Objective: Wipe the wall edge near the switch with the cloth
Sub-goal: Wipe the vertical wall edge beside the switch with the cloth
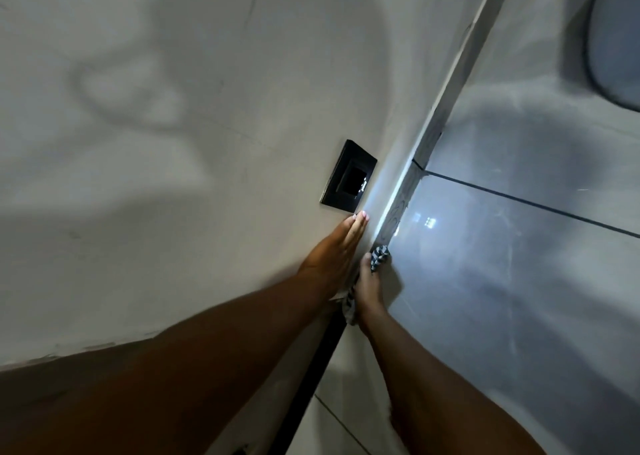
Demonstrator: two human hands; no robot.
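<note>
- Pressing our left hand point(332, 257) flat on the wall, fingers straight, just below the black switch point(348, 176).
- Our right hand point(369, 286) fingers hold the checked cloth point(379, 256) against the wall edge point(398, 209).

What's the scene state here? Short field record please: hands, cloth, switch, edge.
left hand: flat, open on the plain wall, fingertips just below the switch
right hand: gripping the cloth, pressed at the wall edge
cloth: checked, dark and light; bunched at the fingertips, the rest trailing down between both hands
switch: black plate, left of the edge, untouched
wall edge: corner strip between plain wall and glossy tiles
wipe position: below switch level
</note>
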